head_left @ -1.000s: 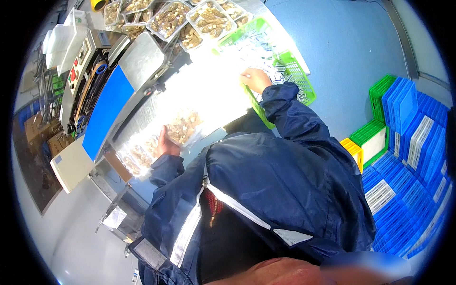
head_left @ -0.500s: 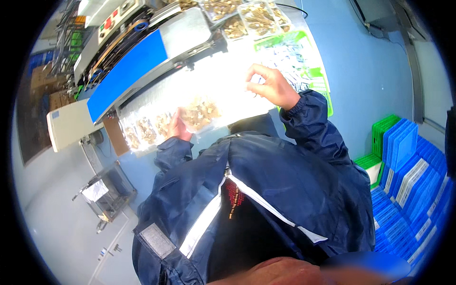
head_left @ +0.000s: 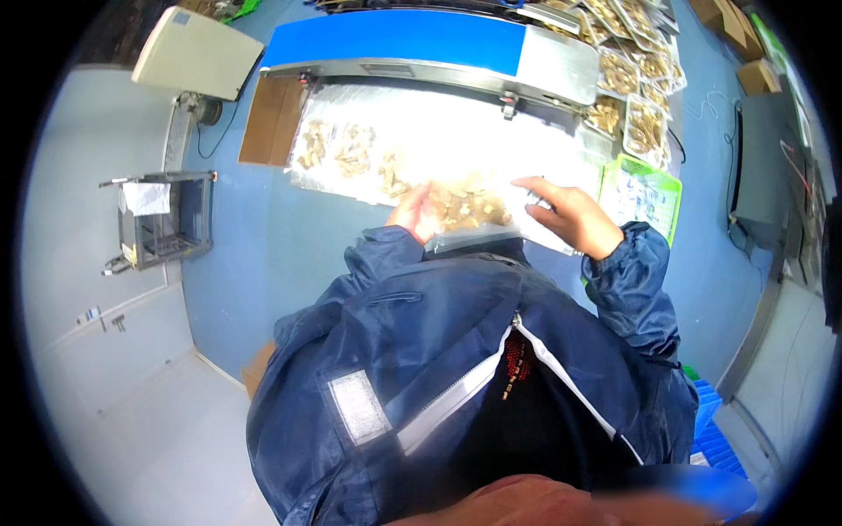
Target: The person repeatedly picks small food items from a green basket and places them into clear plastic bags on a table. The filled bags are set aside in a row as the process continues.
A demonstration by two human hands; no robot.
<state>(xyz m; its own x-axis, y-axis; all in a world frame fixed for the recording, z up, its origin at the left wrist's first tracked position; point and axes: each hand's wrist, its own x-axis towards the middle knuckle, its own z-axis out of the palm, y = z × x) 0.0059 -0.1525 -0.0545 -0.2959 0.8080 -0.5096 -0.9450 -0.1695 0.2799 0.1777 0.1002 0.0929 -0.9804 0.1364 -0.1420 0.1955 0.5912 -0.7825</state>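
Note:
A clear plastic bag (head_left: 474,210) of brownish dried pieces lies at the front edge of the brightly lit table. My left hand (head_left: 416,216) grips its left side, thumb up along the edge. Just off the right side of the bag, my right hand (head_left: 570,215) has bent fingers drawn together around something small; glare hides what it is. Farther left lie several more clear bags (head_left: 353,151) of the same pieces. A green basket (head_left: 675,197) of small white-and-blue packets stands to the right of my right hand.
Along the table's back runs a machine with a blue panel (head_left: 395,42). Clear tubs (head_left: 646,131) of brown pieces are stacked at the far right. A brown cardboard box (head_left: 267,118) and a metal-framed cart (head_left: 167,219) are on the left.
My right hand has moved left from near the green basket to the bag's right side. My left hand stays on the bag. The whole view has turned.

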